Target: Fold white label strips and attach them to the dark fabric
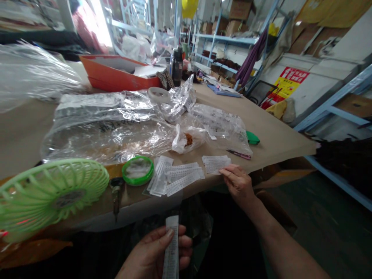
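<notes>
My left hand (161, 248), low in front of the table, is closed around a narrow stack of white printed paper slips (172, 244), the thumb lying on top. At the table's front edge my right hand (238, 184) pinches the corner of a small pile of printed slips (214, 164); how many it grips I cannot tell. Left of that pile lies a fanned group of printed slips (183, 176). Beside them sits a round green dish (138, 171) with greyish-white stuff inside.
A green fan (55, 197) stands at the left edge, near a dark-handled tool (116, 193). Clear plastic bags (116, 131) cover the middle, with a tape roll (158, 95) on them. Behind are an orange box (116, 75) and a dark bottle (177, 68). A pink cutter (238, 154) lies at right.
</notes>
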Demonstrator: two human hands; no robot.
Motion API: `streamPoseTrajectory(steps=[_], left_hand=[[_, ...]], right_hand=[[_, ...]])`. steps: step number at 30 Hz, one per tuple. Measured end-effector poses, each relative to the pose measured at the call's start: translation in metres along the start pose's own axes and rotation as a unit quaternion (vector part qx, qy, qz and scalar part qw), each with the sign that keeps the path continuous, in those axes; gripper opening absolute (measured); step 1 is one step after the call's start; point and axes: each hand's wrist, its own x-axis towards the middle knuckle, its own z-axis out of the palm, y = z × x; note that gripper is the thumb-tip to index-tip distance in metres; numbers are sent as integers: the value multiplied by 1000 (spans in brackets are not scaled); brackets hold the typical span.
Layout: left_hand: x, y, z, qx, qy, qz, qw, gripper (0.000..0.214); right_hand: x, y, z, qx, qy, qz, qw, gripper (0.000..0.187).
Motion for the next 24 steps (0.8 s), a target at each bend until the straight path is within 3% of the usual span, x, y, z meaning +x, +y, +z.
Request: streamPoseTrajectory(steps=[4,7,8,10,13,20,24], left_hand=[[1,-2,-3,-7,-21,1,1000,20],[-3,-2,-1,-11,-46,-2,999,18],[-5,-2,-1,-14,-65,-2,998,19],[-8,0,1,-30,-94,10,995,18],[-10,3,-1,-61,-101,38,992,12],[-9,0,-11,-132,-62,65,987,8],[-8,0,-11,-147,-85,55,984,12]], right_hand=[[6,-13,-4,48,56,29,997,18],[9,-54,-4,148,101,10,984,23],[9,-72,-3,182,90,-16,979,24],[8,-106,3,233,9,-91,968,19],[2,-140,15,245,-57,-194,948,10],[-10,-147,33,246,-98,-221,939,12],[-10,-147,33,252,-105,-218,937,14]])
